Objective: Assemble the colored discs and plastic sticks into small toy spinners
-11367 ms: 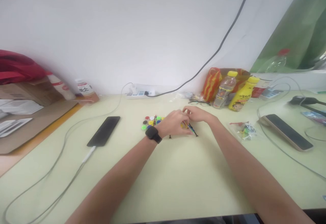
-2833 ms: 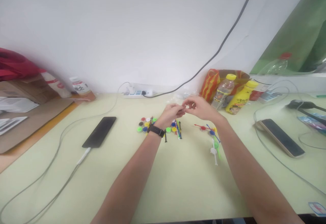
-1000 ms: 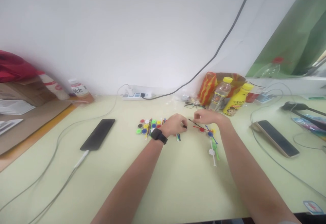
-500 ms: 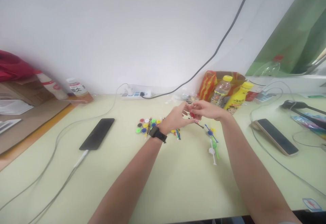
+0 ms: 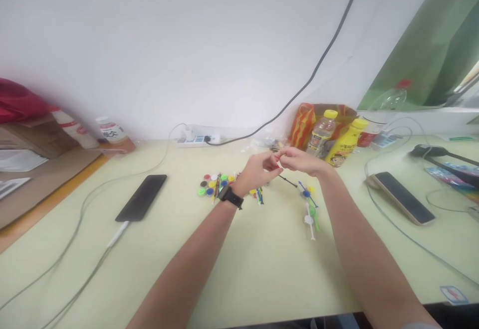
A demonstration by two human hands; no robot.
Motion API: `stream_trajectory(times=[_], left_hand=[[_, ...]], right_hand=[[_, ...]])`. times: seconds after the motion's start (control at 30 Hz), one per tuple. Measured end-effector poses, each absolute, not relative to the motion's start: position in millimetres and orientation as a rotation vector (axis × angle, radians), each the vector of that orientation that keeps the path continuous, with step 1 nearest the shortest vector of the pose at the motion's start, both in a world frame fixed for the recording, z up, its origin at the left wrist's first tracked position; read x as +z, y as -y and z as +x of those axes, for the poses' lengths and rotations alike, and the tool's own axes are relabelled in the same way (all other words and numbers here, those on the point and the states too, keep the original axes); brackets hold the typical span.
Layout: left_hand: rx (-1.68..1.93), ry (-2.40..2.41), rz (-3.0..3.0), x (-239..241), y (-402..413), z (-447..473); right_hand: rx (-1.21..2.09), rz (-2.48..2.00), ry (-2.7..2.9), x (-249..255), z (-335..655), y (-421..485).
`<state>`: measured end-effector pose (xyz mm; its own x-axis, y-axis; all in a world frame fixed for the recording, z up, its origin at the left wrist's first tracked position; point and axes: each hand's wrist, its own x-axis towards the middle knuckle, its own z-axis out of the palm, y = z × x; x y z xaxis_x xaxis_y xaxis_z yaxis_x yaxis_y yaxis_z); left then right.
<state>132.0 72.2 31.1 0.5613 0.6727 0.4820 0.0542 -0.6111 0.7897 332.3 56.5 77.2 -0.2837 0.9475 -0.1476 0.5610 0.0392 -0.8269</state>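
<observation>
My left hand (image 5: 260,170), with a black watch (image 5: 231,197) on its wrist, meets my right hand (image 5: 301,162) fingertip to fingertip above the table. Both are closed in a pinch round a small red plastic piece (image 5: 278,159), mostly hidden by the fingers. Left of the hands lie several coloured round discs (image 5: 211,184) and thin sticks (image 5: 260,197), partly behind my left hand. A black arrow-shaped stick (image 5: 288,181) rests below my right hand. Nearby are a blue arrow with a disc (image 5: 307,194), a green one (image 5: 314,214) and a white one (image 5: 309,219).
A phone (image 5: 141,198) on a charging cable lies to the left, another phone (image 5: 404,197) to the right. Bottles (image 5: 346,142) and a red-yellow bag (image 5: 301,124) stand behind my right hand. A power strip (image 5: 198,139) sits against the wall.
My fingertips have drawn closer together, and the red piece between them is now mostly covered. The view has shifted slightly; the pieces on the table stay put.
</observation>
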Motion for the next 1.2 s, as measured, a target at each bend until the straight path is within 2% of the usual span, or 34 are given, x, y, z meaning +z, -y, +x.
stream_trajectory(times=[0.17, 0.43, 0.63, 0.77, 1.2], left_hand=[[0.876, -0.766, 2.392, 15, -66, 142], [0.564, -0.963, 2.81, -7, -63, 150], [0.513, -0.995, 2.794, 6, -74, 129], [0.471, -1.019, 2.766, 8, -78, 123], [0.54, -0.976, 2.749, 0, -78, 129]], right_hand=[[0.916, -1.97, 2.143, 65, 339, -64], [0.707, -2.203, 2.221, 66, 356, -66], [1.021, -2.489, 2.236, 76, 368, -57], [1.146, -2.494, 2.28, 74, 366, -56], [1.116, -2.432, 2.302, 68, 359, -59]])
